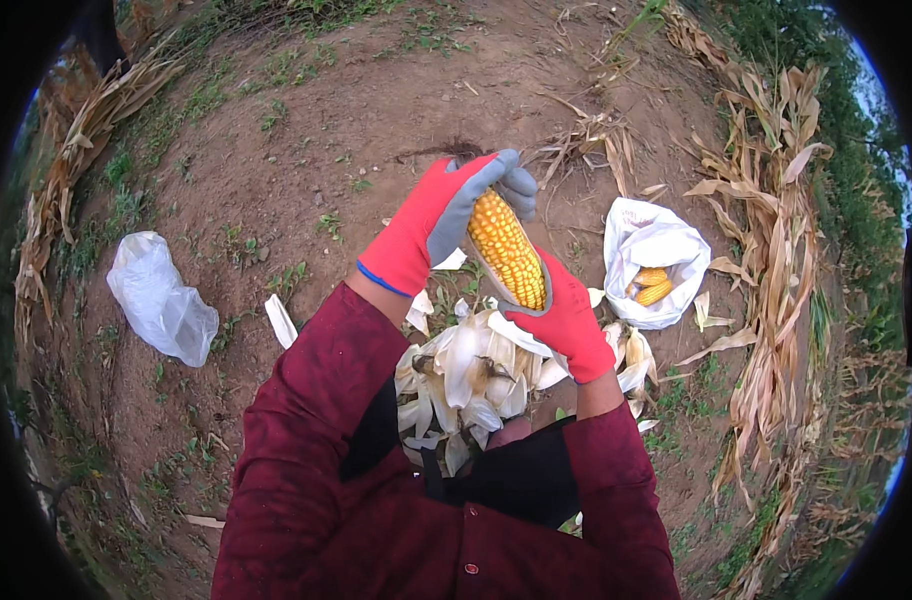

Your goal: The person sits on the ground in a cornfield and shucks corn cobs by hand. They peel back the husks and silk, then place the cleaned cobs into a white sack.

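Observation:
Both my hands wear red work gloves with grey coated palms. A yellow ear of corn (504, 247) slants between them, its kernels bare and a strip of pale husk along its left side. My left hand (467, 206) is closed around the upper end, and its grey fingertips wrap over the top. Around the lower end, my right hand (564, 315) grips with thumb and fingers. Below the hands, a heap of pale, stripped corn husks (467, 364) lies on the ground close to my body, partly covered by my right glove and sleeves.
An open white sack (624, 255) at the right holds a few yellow corn ears (653, 292). To the left lies a translucent plastic bag (159, 292), its contents unclear. Dry corn stalks (775, 300) are piled along the right, with more dry stalks (73, 161) at the left. Bare soil (336, 120) with small weeds stretches ahead.

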A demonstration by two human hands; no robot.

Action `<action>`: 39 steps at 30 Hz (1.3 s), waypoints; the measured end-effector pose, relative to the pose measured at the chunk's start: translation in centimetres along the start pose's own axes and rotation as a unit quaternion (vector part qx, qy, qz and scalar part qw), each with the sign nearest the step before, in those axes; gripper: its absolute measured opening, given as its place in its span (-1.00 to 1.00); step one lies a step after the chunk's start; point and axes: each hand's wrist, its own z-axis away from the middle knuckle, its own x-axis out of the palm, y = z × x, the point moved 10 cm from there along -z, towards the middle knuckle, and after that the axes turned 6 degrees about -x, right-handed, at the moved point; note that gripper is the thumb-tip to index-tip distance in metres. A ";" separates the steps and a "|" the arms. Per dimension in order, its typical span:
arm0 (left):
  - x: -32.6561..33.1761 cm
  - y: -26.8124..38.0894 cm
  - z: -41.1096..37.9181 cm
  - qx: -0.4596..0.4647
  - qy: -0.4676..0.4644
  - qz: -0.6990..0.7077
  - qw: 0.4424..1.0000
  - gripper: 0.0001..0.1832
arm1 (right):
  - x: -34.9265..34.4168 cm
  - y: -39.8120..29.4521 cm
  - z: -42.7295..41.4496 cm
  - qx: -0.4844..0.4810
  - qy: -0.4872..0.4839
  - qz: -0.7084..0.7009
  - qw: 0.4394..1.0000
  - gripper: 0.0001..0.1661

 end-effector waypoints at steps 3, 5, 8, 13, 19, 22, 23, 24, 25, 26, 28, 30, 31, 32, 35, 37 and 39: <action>0.6 -0.8 -0.4 0.006 -0.074 0.079 0.994 -0.53 | -0.2 -0.1 0.4 -0.003 -0.012 0.011 1.000 -0.02; 0.5 -1.5 -0.4 -0.007 -0.063 0.165 0.984 -0.52 | -0.5 -0.2 0.3 -0.009 -0.002 0.013 1.000 -0.01; 0.3 -2.7 -1.4 -0.014 -0.071 0.329 0.942 -0.53 | 0.0 0.4 0.2 -0.015 0.026 -0.004 1.000 0.02; -0.6 -3.5 -1.7 0.008 -0.015 0.423 0.906 -0.58 | 1.9 -0.3 -0.1 0.047 0.090 -0.161 0.982 0.12; -0.5 -5.6 -0.1 -0.030 0.143 0.360 0.922 -0.58 | 2.0 -0.5 -0.1 0.066 0.236 -0.426 0.871 -0.24; -3.6 -4.8 -2.1 -0.007 0.104 0.392 0.914 -0.58 | 0.0 -0.4 -0.7 0.062 0.216 -0.422 0.879 -0.49; -5.1 -4.0 -2.5 0.004 0.091 0.403 0.910 -0.58 | -0.7 1.9 -0.7 0.072 0.238 -0.476 0.843 -0.52; -7.6 -3.2 -2.7 0.014 0.133 0.404 0.905 -0.58 | -2.4 2.7 -0.5 0.066 0.278 -0.537 0.793 -0.54; -9.8 -2.1 -2.9 0.025 0.168 0.404 0.899 -0.57 | -4.3 5.2 -0.1 0.054 0.320 -0.601 0.730 -0.50; -12.7 -1.8 -2.9 0.031 0.190 0.401 0.896 -0.56 | -5.8 7.4 0.5 0.060 0.335 -0.647 0.682 -0.47; -13.5 -1.8 -3.0 0.029 0.215 0.379 0.899 -0.54 | -8.7 9.2 1.4 0.063 0.379 -0.651 0.655 -0.49; -12.7 -2.8 -3.1 0.011 0.229 0.339 0.912 -0.53 | -9.3 11.1 2.0 0.083 0.407 -0.648 0.639 -0.53; -12.7 -2.8 -3.3 0.017 0.235 0.335 0.912 -0.52 | -9.0 11.9 2.1 0.094 0.401 -0.659 0.629 -0.55; -13.2 -2.6 -3.3 0.024 0.241 0.330 0.912 -0.52 | -8.7 12.6 2.4 0.105 0.394 -0.671 0.620 -0.56; -15.6 -1.4 -2.8 0.062 0.295 0.279 0.912 -0.52 | -10.1 13.1 2.9 0.083 0.420 -0.623 0.655 -0.56; -17.8 -0.2 -1.7 0.093 0.348 0.256 0.897 -0.52 | -12.9 14.1 4.7 0.065 0.484 -0.536 0.688 -0.53; -17.6 0.0 -2.0 0.065 0.317 0.204 0.924 -0.51 | -16.3 14.7 6.6 0.022 0.520 -0.431 0.737 -0.52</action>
